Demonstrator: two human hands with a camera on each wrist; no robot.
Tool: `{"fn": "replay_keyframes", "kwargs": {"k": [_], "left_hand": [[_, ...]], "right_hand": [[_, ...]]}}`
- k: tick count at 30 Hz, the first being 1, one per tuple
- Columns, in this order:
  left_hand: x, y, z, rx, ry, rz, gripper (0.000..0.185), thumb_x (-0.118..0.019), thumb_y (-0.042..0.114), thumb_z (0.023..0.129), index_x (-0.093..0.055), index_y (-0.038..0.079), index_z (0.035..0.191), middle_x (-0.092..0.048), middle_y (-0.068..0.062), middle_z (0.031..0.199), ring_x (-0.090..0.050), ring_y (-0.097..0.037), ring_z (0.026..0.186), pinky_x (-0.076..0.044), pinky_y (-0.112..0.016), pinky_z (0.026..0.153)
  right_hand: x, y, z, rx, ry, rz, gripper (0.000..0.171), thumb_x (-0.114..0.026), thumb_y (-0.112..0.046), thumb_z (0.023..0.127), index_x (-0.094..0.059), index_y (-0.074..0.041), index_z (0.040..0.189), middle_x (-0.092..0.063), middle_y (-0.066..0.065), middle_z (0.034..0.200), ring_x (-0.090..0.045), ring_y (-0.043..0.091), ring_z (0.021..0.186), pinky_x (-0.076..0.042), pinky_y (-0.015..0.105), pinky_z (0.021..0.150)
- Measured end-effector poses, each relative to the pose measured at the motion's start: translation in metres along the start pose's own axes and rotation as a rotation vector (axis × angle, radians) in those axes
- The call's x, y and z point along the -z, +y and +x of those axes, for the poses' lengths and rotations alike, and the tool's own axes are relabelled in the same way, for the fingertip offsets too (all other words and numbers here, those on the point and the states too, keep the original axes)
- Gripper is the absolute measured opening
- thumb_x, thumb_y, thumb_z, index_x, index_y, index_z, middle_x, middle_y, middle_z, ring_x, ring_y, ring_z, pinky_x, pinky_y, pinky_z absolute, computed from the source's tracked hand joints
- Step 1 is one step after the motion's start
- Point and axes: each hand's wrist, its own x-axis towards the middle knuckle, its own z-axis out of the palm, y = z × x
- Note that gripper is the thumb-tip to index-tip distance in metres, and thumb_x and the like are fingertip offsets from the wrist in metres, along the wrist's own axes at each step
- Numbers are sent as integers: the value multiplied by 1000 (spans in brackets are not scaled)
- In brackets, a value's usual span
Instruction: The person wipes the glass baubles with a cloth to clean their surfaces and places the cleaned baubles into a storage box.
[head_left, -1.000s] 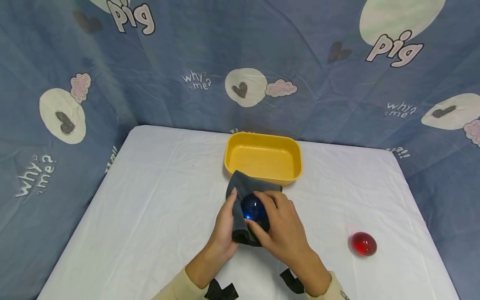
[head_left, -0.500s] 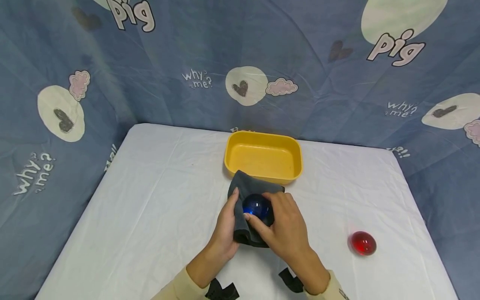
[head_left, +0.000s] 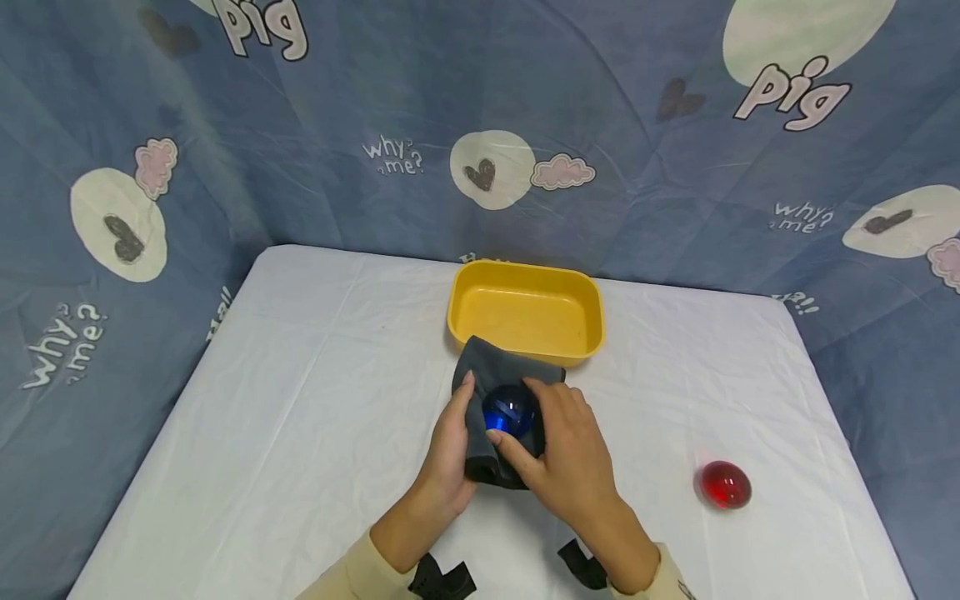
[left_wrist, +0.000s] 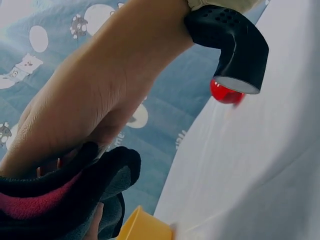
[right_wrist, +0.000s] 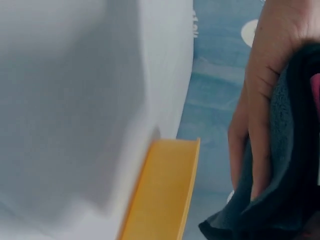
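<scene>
Since a second ago, a slight rightward shift of the right hand (head_left: 576,457) on the blue ball (head_left: 510,407). At left, grey cloth (head_left: 489,362) gripped in the left hand (head_left: 447,454); on it, the blue ball — pinched by the right fingers (head_left: 553,406), in front of the yellow tray (head_left: 525,312). Farther right, a red ball (head_left: 725,485) on the table (head_left: 315,442). Could slip and roll away — from too loose a pinch.

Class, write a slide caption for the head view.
Left hand holding a dark cloth, right hand gripping a blue ball against it, yellow tray beyond, red ball to the right.
</scene>
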Motion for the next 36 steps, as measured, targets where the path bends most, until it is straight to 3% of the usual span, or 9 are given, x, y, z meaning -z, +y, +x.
{"fn": "replay_keyframes", "kwargs": {"k": [4,9,16,22,29,36], "left_hand": [[2,0,0,-1,-1,19,69,-38,62,109,-31,16,159,-44,-6,150,-48,-15,130,-44,-28,106],[3,0,3,-3,-3,30,68,-36,63,109,-36,12,153,-50,-4,141,-51,-15,126,-45,-28,104],[4,0,4,0,5,17,67,-38,62,109,-35,13,155,-48,-3,143,-49,-15,127,-43,-31,107],[4,0,4,-2,23,13,69,-40,62,108,-33,14,156,-44,-4,148,-47,-16,131,-41,-30,109],[3,-1,4,5,35,-10,67,-42,61,108,-38,12,153,-51,-3,141,-53,-14,124,-46,-28,104],[3,-3,5,17,34,-27,67,-42,63,108,-43,10,148,-57,-3,133,-59,-14,118,-50,-28,101]], "right_hand": [[3,2,-2,71,-22,-12,78,-88,-40,86,-53,-5,146,-59,15,125,-59,29,107,-53,47,91],[5,3,-2,170,12,-57,76,-94,-31,80,-57,-4,141,-61,16,125,-62,31,106,-54,48,90],[3,1,1,148,42,-20,69,-94,-30,80,-60,-1,132,-63,13,118,-60,28,103,-54,43,90],[0,3,2,120,50,-1,60,-86,-39,87,-62,0,126,-64,13,112,-58,28,100,-54,42,86],[-4,4,3,80,84,-4,64,-65,-61,98,-65,1,116,-66,12,104,-52,27,93,-50,39,77],[-7,4,4,43,111,-22,63,-58,-62,102,-68,-1,106,-67,11,98,-50,28,89,-47,38,74]]}}
